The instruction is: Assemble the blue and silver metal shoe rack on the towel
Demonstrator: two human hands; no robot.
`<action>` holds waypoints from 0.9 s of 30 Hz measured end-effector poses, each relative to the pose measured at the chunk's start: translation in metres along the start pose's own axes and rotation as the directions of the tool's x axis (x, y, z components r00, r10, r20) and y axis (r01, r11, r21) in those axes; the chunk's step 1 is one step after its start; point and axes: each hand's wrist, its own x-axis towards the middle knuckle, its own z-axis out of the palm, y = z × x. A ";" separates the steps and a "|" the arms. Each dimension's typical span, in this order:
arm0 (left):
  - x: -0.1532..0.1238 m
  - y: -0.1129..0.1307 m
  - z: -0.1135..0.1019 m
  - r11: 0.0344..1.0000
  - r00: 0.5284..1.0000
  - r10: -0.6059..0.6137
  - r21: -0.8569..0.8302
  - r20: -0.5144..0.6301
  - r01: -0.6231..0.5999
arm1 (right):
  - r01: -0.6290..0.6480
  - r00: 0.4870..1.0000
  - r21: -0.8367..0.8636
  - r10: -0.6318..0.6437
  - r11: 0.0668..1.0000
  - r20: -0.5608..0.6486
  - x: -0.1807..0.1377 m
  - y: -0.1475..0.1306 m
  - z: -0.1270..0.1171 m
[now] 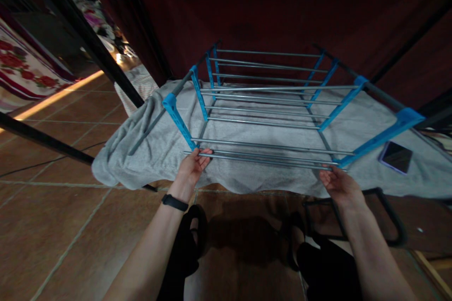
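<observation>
A rack (268,103) of silver metal rods and blue plastic connectors lies on a grey cloth (155,146) spread on the floor. My left hand (192,167) is closed on the left end of the nearest loose rods (264,157). My right hand (339,182) grips the right end of the same rods, by a blue connector (379,138). A black band is on my left wrist.
A phone (395,156) lies face up on the cloth at the right. Black poles cross at the left over the brown tiled floor (52,225). A dark red curtain hangs behind. A black looped frame (388,216) sits near my right arm.
</observation>
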 end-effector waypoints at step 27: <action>-0.004 -0.007 0.002 1.000 0.999 0.003 0.009 0.047 -0.004 | 0.038 0.999 -0.037 -0.039 0.999 -0.027 0.006 0.001 -0.004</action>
